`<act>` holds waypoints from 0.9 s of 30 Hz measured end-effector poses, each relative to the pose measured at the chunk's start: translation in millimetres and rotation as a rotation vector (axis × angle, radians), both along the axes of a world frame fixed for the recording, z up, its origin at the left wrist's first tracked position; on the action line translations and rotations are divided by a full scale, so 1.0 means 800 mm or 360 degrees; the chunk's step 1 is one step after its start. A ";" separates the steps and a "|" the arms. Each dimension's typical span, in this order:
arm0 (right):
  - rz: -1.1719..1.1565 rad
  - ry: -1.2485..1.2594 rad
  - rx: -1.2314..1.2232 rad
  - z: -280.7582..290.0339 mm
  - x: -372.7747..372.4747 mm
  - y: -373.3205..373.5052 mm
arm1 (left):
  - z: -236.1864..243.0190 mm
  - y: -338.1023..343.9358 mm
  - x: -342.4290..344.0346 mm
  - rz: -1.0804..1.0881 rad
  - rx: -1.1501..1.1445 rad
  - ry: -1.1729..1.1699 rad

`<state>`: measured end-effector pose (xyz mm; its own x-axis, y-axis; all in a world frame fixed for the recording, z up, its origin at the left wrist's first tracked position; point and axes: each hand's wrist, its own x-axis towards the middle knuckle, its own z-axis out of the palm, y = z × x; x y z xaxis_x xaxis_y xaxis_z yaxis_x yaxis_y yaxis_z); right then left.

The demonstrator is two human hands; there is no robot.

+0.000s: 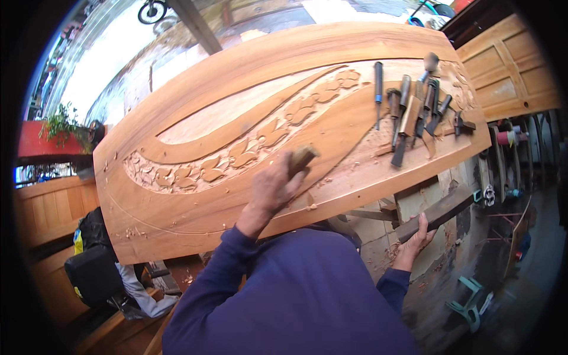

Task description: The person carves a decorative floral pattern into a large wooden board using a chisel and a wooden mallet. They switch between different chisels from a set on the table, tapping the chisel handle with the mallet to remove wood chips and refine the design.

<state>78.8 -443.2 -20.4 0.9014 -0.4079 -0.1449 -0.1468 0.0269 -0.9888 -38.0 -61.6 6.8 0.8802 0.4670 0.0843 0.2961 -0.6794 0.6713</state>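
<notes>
A large carved wooden panel (231, 160) lies before me, with a band of raised flowers and leaves (254, 145) curving across it. Over its near middle, my left hand (273, 186) is closed around a short, thick wooden piece (303, 157) that looks like a tool handle; any lower part is hidden. Beyond the panel's near edge, low on the right, my right hand (416, 241) grips a long dark wooden bar (444, 210). Several chisels (408, 112) with wooden and dark handles lie in a heap on the panel's right part.
Wood shavings (139, 232) are scattered over the panel. A brush (430, 64) lies by the chisels. On the floor at right is a pale green plastic stool (467, 305). A black case (94, 275) sits at left, below a potted plant (62, 124). A paneled wooden door (503, 65) stands at right.
</notes>
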 end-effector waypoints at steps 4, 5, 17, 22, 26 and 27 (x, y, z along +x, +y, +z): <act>-0.0018 0.0106 0.0112 -0.016 0.016 -0.049 | 0.023 -0.051 0.137 -0.0180 -0.0161 0.0036; -0.0007 0.0151 0.0193 -0.020 0.018 -0.057 | 0.019 -0.059 0.172 -0.0205 -0.0219 -0.0042; 0.0010 0.0080 0.0469 -0.039 0.020 -0.088 | -0.015 -0.107 0.366 0.0118 -0.0068 -0.0041; 0.0034 0.0113 0.0493 -0.035 0.025 -0.083 | -0.010 -0.126 0.385 -0.0057 0.0699 -0.0429; 0.0105 0.0125 0.0540 -0.037 0.021 -0.076 | -0.055 -0.131 0.407 -0.0079 0.0930 -0.0259; 0.0053 0.0129 0.0565 -0.043 0.021 -0.079 | -0.069 -0.137 0.419 -0.0100 0.0932 -0.0228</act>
